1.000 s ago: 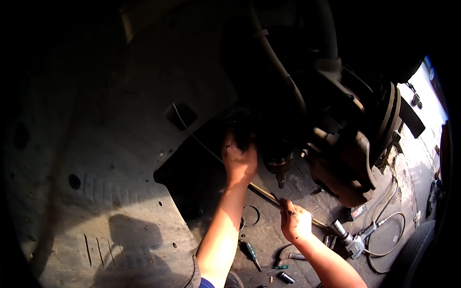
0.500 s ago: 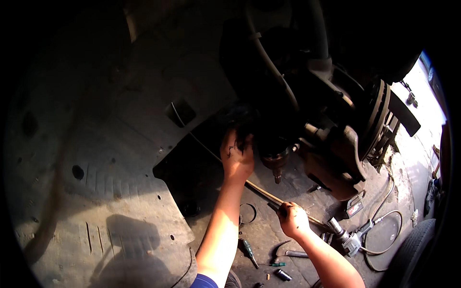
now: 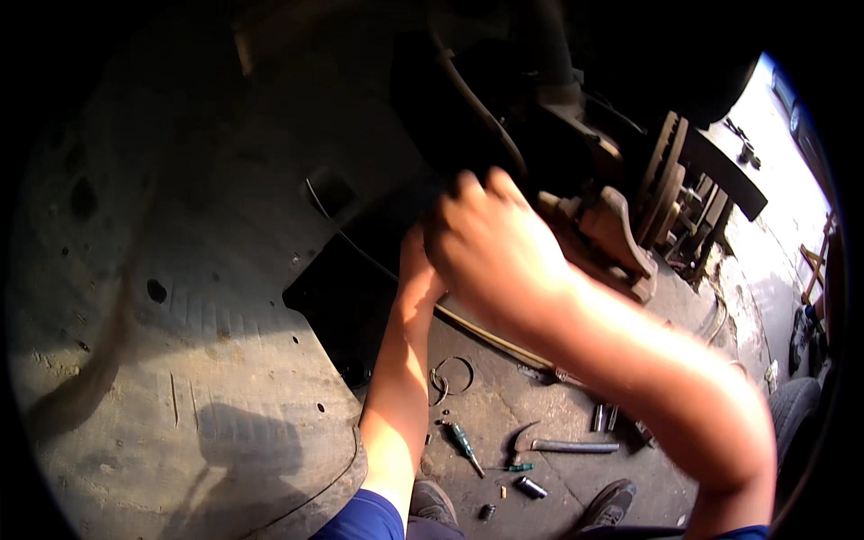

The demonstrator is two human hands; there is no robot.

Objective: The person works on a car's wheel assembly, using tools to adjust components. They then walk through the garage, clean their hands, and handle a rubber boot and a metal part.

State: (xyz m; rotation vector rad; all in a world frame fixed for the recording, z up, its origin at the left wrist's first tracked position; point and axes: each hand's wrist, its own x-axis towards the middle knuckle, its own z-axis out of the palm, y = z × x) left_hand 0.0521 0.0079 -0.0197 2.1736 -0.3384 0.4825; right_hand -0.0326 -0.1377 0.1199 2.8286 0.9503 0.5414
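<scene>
My right hand (image 3: 495,243) is raised and motion-blurred, its fingers curled in the dark recess inboard of the brake disc (image 3: 661,171); whatever it holds is hidden. Just behind it, my left hand (image 3: 414,261) reaches into the same shadow, its fingers hidden by the right one. A pale hose or rod (image 3: 477,333) lies below both hands. Metal suspension parts (image 3: 621,225) sit to the right of my hands, and a dark hose (image 3: 477,99) hangs above them.
A scuffed wheel-arch liner (image 3: 180,333) fills the left. On the ground lie a claw hammer (image 3: 571,446), green screwdriver (image 3: 462,445), sockets (image 3: 531,487) and metal ring (image 3: 454,378). A tire (image 3: 794,400) is at the right, my shoes (image 3: 610,504) at the bottom.
My right hand has left the bar low at the right and swung up and left over my left hand. My left hand has shifted slightly up; the view has shifted a little.
</scene>
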